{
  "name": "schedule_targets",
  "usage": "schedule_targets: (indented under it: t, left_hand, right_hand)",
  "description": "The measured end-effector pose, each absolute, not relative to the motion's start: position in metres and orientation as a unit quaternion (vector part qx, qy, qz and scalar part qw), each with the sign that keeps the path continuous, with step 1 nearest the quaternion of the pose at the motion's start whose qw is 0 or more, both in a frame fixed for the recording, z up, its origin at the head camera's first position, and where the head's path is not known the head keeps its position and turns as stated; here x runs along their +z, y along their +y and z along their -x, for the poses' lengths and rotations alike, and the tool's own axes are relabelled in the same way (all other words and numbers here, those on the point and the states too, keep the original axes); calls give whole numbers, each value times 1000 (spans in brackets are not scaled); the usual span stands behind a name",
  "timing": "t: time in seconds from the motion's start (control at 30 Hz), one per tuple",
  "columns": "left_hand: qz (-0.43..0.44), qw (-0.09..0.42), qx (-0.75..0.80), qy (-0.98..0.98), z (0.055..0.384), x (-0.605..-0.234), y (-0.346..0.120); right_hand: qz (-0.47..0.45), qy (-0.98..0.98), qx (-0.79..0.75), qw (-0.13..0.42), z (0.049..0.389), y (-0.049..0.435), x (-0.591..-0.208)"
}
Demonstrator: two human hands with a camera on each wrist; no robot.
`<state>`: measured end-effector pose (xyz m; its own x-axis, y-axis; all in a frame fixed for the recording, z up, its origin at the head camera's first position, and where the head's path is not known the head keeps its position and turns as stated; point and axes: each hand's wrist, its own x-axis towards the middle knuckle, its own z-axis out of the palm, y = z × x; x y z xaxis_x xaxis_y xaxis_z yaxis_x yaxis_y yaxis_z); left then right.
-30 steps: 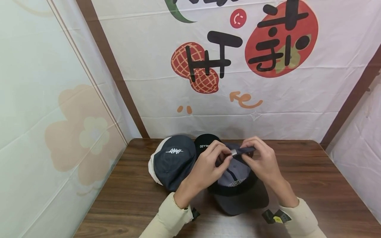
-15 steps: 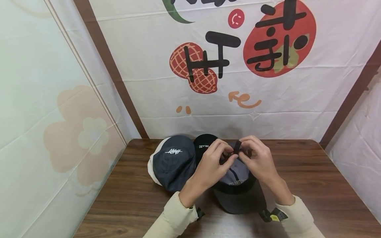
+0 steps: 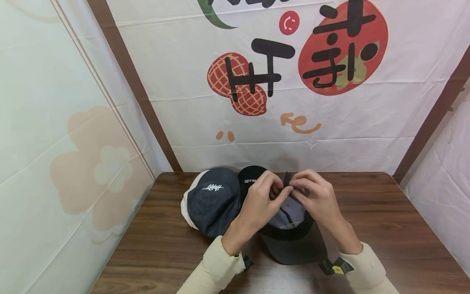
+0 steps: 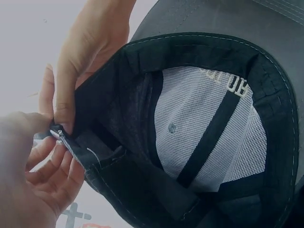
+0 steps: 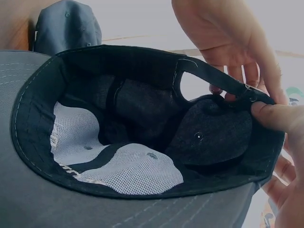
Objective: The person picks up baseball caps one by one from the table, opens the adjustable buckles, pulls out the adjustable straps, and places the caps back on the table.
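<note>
A person's left hand (image 3: 258, 200) and right hand (image 3: 318, 197) meet over the far half of the brown wood-grain table (image 3: 374, 220), right of the middle of its far edge. Thumb and fingers of each pinch the narrow dark fabric strap (image 3: 287, 178) at the back of a dark grey cap with a curved brim and a white mesh lining (image 3: 293, 247), close to its small silver metal buckle (image 4: 56, 134). The cap's hollow faces up and its brim points to the near edge; whether the brim touches the table cannot be told.

Left of it, toward the far left corner, a navy fabric cap with white script (image 3: 213, 208) overlaps a white cap (image 3: 186, 206). A black cap with pale lettering (image 3: 251, 175) sits beside the navy one at the far edge, partly behind the left hand.
</note>
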<state>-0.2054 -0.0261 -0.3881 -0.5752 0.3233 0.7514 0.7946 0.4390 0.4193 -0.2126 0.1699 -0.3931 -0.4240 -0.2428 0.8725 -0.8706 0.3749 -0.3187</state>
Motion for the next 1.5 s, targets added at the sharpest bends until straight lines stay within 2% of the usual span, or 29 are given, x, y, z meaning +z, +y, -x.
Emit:
schedule_targets:
  t: [0.27,0.5,0.67,1.5]
  left_hand:
    - [346,318,-391,-791,207,-387,-26]
    - [350,326,-395,-784,209,-387,-26]
    - [345,322,-404,-783,208,-387,-29]
    - [334,311,-412,-788,203,-386,-37]
  right_hand:
    - [-375,-742,401,384,213,169,-392]
    - [-332,-798,305,401,208,166,-391]
    - [-335,-803,266,415,207,163,-390]
    - [-374,-747,307,456,213,157,-397]
